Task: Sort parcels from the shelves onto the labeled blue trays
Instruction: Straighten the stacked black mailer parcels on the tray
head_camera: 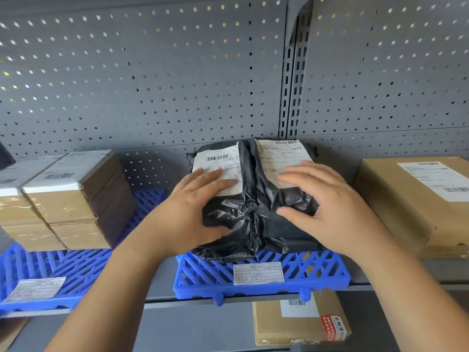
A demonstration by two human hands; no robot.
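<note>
1. Head view: two black bagged parcels (pixel 253 199) are seen side by side on the middle blue tray (pixel 261 278); the left hand (pixel 187 214) and right hand (pixel 327 207) are laid on them, fingers spread and curled round the lower ends, not yet lifted
2. Boxes at 9 o'clock (pixel 73 199) are judged sorted; cartons at 3 (pixel 416 201) and 5 o'clock (pixel 302 323) remain
3. Tray label (pixel 258 273) text is unreadable

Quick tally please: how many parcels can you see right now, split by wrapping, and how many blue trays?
Black poly-bag parcels: 2
Brown taped boxes, left tray: 2
Tan paper-wrapped parcels: 2
Blue trays: 2
Total: 6 parcels, 2 trays
</note>
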